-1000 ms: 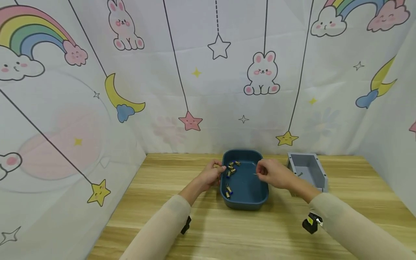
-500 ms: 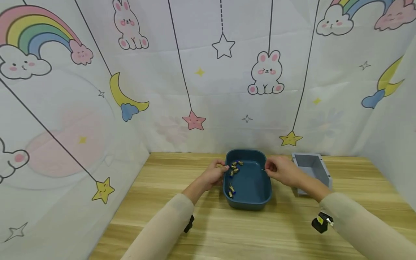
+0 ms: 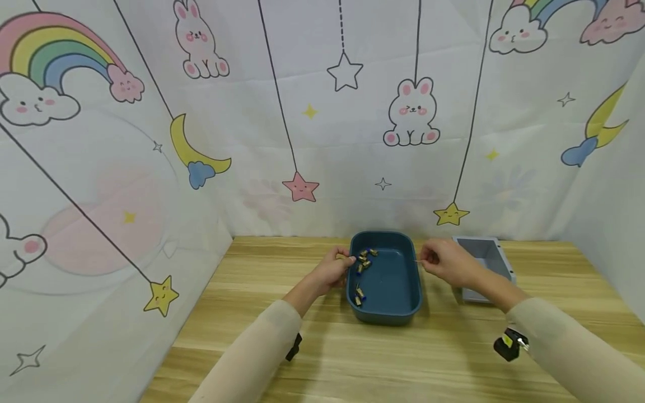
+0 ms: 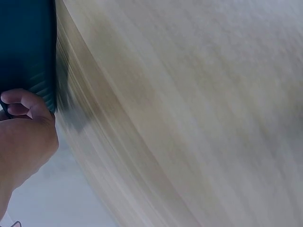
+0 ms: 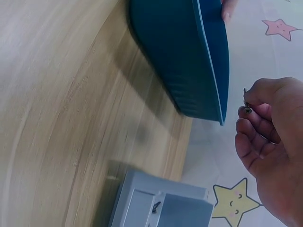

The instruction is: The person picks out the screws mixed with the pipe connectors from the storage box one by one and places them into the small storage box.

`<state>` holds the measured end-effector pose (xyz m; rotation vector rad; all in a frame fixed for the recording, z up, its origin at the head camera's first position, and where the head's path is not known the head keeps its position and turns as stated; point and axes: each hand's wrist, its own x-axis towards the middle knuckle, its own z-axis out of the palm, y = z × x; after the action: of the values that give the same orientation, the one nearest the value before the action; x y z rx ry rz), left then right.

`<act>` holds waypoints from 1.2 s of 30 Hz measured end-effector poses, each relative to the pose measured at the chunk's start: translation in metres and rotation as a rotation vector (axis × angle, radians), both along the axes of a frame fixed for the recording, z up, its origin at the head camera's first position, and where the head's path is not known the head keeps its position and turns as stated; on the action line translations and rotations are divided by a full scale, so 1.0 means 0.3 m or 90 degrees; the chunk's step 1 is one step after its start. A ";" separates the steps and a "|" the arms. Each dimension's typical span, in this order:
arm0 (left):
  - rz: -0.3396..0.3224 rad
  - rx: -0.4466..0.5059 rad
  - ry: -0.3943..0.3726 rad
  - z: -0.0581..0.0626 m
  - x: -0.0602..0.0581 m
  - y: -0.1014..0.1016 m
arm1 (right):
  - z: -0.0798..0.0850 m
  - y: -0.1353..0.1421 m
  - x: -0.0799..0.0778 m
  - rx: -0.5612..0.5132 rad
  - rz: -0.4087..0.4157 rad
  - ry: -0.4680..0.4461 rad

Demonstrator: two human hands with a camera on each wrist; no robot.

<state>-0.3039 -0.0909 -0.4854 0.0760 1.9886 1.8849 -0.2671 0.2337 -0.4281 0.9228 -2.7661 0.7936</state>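
Observation:
A deep blue plastic bin stands on the table. At its left wall my left hand grips the rim, thumb on top and fingers outside. The left wrist view shows these curled fingers against the bin's ribbed side. Just beyond the right rim, my right hand pinches a small screw between thumb and forefinger, its cross-slotted head visible in the right wrist view. Several brass-coloured fittings with blue parts lie along the bin's left side.
A grey box stands right of the bin, partly hidden by the right forearm. Small dark metal pieces show in it in the right wrist view. A patterned curtain closes off the table's back and sides.
My right hand has moved rightward with the screw, from over the bin to outside its right rim. My left hand keeps its grip on the bin. The head view has shifted slightly.

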 end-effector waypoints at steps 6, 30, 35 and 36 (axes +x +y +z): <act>0.008 -0.006 0.003 -0.004 -0.005 0.000 | 0.012 0.022 0.006 0.005 -0.006 0.004; 0.006 -0.004 0.004 -0.003 -0.006 0.017 | 0.017 0.128 0.018 0.026 -0.074 0.003; 0.012 -0.001 0.001 -0.010 -0.003 0.008 | 0.011 0.138 0.017 0.024 -0.078 -0.004; 0.012 0.000 0.000 -0.011 -0.003 0.006 | 0.010 0.141 0.018 0.023 -0.080 -0.001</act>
<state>-0.3049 -0.0892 -0.4886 0.0575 1.9961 1.8974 -0.2619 0.2758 -0.4252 0.7461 -2.8158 0.7281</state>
